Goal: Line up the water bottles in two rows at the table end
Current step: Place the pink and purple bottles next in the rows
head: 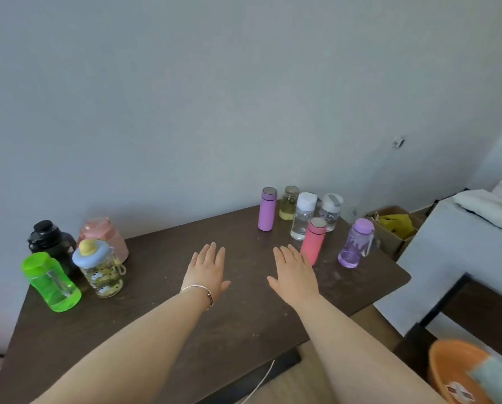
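Two groups of bottles stand on a dark brown table (185, 330). At the right end: a purple flask (267, 209), a yellowish jar (288, 204), two clear white-capped bottles (303, 217) (330, 212), a pink flask (313, 241) and a translucent purple bottle (356, 243). At the left end: a green bottle (51, 282), a black jug (51, 243), a pink jug (105, 234) and a blue-lidded patterned bottle (101, 271). My left hand (206, 271) and my right hand (295, 275) hover flat over the table's middle, fingers apart, holding nothing. My right fingertips are close to the pink flask.
A grey wall runs behind the table. A cardboard box (395, 228) sits on the floor past the right end. A white-covered bed (462, 243) and a dark frame stand at the right. An orange basin (459, 371) is at the lower right.
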`<state>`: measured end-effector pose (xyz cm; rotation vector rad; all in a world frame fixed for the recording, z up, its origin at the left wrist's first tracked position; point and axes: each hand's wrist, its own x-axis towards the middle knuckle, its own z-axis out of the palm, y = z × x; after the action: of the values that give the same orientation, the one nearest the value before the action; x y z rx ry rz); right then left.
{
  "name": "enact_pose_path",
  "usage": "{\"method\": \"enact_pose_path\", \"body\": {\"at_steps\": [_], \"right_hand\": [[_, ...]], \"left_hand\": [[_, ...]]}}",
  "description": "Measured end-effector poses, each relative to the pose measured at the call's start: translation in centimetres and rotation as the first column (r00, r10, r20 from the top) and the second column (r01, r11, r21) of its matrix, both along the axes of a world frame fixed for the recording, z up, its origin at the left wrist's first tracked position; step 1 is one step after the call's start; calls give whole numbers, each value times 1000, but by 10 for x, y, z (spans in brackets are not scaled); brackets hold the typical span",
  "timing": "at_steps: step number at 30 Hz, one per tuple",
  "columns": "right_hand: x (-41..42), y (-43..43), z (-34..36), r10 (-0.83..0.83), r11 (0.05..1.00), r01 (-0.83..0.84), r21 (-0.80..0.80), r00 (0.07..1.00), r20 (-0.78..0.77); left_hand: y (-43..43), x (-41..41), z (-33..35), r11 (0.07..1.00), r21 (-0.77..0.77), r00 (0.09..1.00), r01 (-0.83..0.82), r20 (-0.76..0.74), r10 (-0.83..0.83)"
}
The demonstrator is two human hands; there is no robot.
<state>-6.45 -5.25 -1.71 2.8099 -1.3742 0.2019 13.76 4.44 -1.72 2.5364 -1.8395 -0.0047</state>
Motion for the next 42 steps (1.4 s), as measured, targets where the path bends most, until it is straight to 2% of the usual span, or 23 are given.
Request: {"method": "enact_pose_path", "body": {"at_steps": [5, 10, 20, 24, 29, 32, 37, 42], "right_hand": [[-111, -42, -1, -93, 996, 93, 8, 995, 31], [-172, -74, -7, -184, 983, 182, 38, 982, 43], [-191, -163, -16, -374, 927, 361, 104, 913, 162], [-186, -207, -18, -427, 904, 410, 120, 881, 203], [-177, -252, -25, -499, 866, 474, 159, 839, 217], [-169, -269, -33, -556, 829, 515, 218, 804, 212], [-160, -283, -49, -621, 770, 526, 361, 748, 233], [-157, -287, -55, -694, 705, 528, 474, 651, 307]], "left_hand": [[-63, -101, 3, 998, -16, 998, 60, -24, -60], [-110, -158, 7, 992, -8, 992, 124, -10, -125], [-209, -174, 0, 985, -22, 985, 169, -26, -169], [-256, -167, -11, 985, -21, 981, 172, -87, -173], [-299, -153, -29, 983, 8, 962, 182, -208, -176], [-313, -145, -38, 985, 10, 926, 172, -342, -158], [-317, -140, -47, 995, -41, 781, 91, -616, -97], [-311, -140, -51, 995, -98, 672, -14, -738, -64]]}}
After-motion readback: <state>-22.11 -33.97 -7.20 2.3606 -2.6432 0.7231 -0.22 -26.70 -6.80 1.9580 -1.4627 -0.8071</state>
